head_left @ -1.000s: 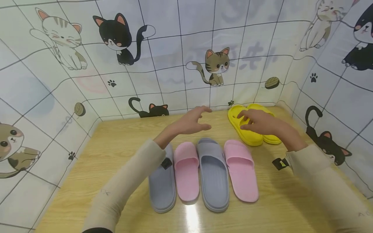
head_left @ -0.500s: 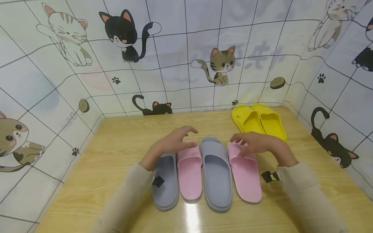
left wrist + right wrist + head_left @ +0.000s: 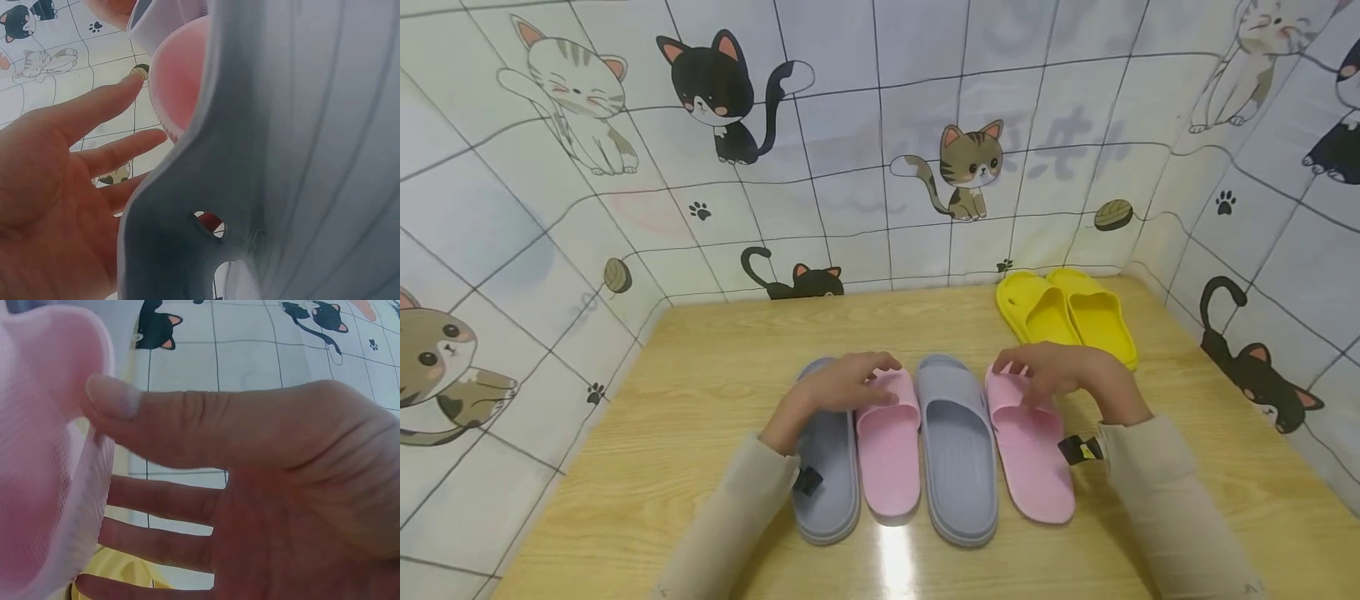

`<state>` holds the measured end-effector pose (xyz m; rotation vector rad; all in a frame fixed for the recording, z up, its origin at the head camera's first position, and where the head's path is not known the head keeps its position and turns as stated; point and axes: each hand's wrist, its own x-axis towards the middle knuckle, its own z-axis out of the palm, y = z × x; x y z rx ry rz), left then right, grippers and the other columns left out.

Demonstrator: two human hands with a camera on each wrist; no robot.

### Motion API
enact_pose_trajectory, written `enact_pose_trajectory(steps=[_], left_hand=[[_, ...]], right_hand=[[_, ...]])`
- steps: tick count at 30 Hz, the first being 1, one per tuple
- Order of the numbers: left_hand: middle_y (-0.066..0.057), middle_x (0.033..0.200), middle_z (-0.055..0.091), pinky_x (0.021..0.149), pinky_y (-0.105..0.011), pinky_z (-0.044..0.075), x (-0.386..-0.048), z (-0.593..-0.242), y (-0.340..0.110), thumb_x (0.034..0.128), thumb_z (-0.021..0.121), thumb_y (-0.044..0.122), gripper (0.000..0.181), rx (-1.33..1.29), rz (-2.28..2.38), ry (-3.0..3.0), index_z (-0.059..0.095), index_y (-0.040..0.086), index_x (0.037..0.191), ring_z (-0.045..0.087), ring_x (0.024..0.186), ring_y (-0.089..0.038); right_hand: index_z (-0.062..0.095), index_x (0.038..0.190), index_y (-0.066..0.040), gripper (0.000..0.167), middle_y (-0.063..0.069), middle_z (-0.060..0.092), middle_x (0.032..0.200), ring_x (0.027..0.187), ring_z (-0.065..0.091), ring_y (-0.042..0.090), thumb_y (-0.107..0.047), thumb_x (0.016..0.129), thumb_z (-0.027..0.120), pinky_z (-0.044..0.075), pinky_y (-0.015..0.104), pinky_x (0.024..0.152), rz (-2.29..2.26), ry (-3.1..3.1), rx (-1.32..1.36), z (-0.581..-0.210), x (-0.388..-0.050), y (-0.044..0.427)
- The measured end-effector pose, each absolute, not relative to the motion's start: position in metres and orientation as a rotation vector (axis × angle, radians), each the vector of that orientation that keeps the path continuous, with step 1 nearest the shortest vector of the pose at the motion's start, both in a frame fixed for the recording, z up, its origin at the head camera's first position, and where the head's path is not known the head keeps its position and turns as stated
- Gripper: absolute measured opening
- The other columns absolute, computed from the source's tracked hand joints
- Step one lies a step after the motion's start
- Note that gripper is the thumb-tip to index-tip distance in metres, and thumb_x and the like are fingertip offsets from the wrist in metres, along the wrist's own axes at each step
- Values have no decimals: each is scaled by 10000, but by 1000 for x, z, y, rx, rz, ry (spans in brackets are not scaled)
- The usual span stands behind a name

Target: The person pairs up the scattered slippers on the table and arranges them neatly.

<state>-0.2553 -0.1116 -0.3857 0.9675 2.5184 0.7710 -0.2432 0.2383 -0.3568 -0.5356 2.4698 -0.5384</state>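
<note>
Pink slippers [image 3: 891, 467], grey slipper [image 3: 961, 475] between; left hand [image 3: 841, 383], right hand [image 3: 1063, 368] both spread; yellow clogs [image 3: 1101, 321] beyond right hand.

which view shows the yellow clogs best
The head view: both yellow clogs show side by side near the back wall, with the right hand hiding only part of their near end. The right wrist view shows just a patch of yellow behind the fingers; the left wrist view shows none.
</note>
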Motion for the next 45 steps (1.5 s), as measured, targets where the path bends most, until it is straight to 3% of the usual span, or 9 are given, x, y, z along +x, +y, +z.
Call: enact_pose_trajectory(steps=[11,26,32,38,45], left_hand=[[-96,1374,666,1043,-455,519,-251,-385,-111,929,751,186,494,957,724,2521,621,130,1402,624,1194,-257],[46,1378,680,1011,-412,520,-254,-377,-130,890,795,255,508,845,626,2506,674,234,1383,628,1142,-193],[68,1419,653,1083,-434,495,-254,-374,-136,857,822,199,558,759,582,2479,668,278,1387,612,1239,-216],[60,1453,630,1096,-444,494,-255,-372,-138,842,817,146,603,769,544,2463,650,274,1407,601,1271,-224],[-51,1364,669,1085,-446,507,-255,-373,-138,862,807,108,549,785,560,2472,645,220,1374,613,1252,-228]], right_hand=[[609,1367,-136,543,213,617,1382,1227,591,387,-74,848,755,558,524,991,-511,2497,-561,-357,-239,232],[627,1354,-116,482,191,669,1335,1216,622,378,-82,884,728,532,558,1025,-534,2508,-782,-359,-238,221],[625,1355,-84,505,187,673,1326,1191,629,373,-78,865,747,536,547,1015,-539,2487,-856,-361,-237,215],[618,1375,-108,525,153,658,1354,1182,621,351,-52,866,734,547,515,994,-532,2475,-811,-362,-239,216],[624,1348,-114,509,157,675,1318,1190,622,357,-65,857,746,526,549,1026,-548,2509,-785,-369,-244,219]])
